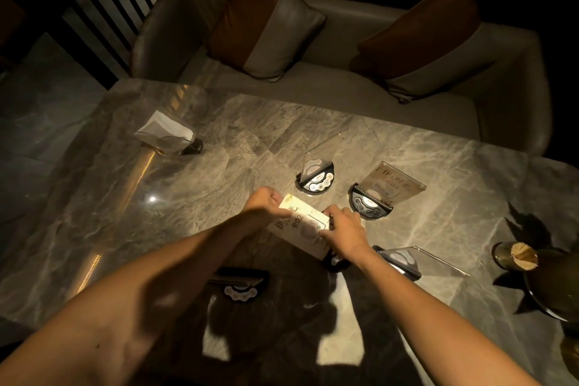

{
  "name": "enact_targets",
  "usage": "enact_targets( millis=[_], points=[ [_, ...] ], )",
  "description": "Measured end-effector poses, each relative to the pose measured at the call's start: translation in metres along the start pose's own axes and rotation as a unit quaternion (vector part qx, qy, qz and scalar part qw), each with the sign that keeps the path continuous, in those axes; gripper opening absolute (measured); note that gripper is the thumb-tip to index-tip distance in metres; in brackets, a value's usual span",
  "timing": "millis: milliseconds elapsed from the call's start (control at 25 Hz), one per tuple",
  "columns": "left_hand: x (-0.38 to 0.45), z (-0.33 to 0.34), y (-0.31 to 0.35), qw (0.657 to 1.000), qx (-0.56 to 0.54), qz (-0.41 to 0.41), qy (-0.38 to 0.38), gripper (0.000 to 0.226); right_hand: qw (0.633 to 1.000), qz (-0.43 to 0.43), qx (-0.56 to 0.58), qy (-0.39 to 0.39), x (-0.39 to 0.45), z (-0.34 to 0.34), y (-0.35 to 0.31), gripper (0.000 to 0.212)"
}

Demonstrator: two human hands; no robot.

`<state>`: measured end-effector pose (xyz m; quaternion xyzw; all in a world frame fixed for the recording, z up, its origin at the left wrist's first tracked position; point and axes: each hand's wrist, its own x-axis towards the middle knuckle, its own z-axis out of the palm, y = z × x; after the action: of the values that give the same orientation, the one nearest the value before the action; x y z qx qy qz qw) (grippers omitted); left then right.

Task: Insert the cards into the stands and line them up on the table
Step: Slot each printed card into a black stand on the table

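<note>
Both hands' grip closed on card, left hand, right hand

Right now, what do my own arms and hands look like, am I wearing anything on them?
Both forearms are bare as far as the view shows: no sleeves, gloves, watch or bracelet. The left hand and right hand show no rings that can be made out, though the dim light and shadows hide fine detail. Nothing marks either arm.

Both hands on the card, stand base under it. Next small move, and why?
Probably slide the card down toward the dark stand base. Left hand pinches its far end, right hand its near end; the card looks tilted, and whether it is seated cannot be told.
</note>
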<state>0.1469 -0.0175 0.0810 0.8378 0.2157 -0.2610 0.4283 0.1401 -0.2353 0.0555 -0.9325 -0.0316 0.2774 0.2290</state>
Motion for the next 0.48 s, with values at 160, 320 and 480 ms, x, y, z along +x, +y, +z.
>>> enact_targets(
  millis=[160, 320, 480],
  points=[
    [-0.018, -0.011, 0.046, 0.994, -0.031, 0.101, -0.003, 0.017, 0.994, 0.024, 0.099, 0.036, -0.011, -0.008, -0.008, 0.021],
    [-0.039, -0.002, 0.068, 0.975, 0.039, 0.218, -0.034, 0.013, 0.987, 0.046, 0.133, 0.073, -0.025, -0.008, -0.007, 0.006],
    [-0.056, 0.014, 0.057, 0.962, 0.1, 0.249, -0.052, 0.007, 0.987, 0.051, 0.136, 0.071, -0.041, -0.003, 0.0, 0.005]
  ],
)
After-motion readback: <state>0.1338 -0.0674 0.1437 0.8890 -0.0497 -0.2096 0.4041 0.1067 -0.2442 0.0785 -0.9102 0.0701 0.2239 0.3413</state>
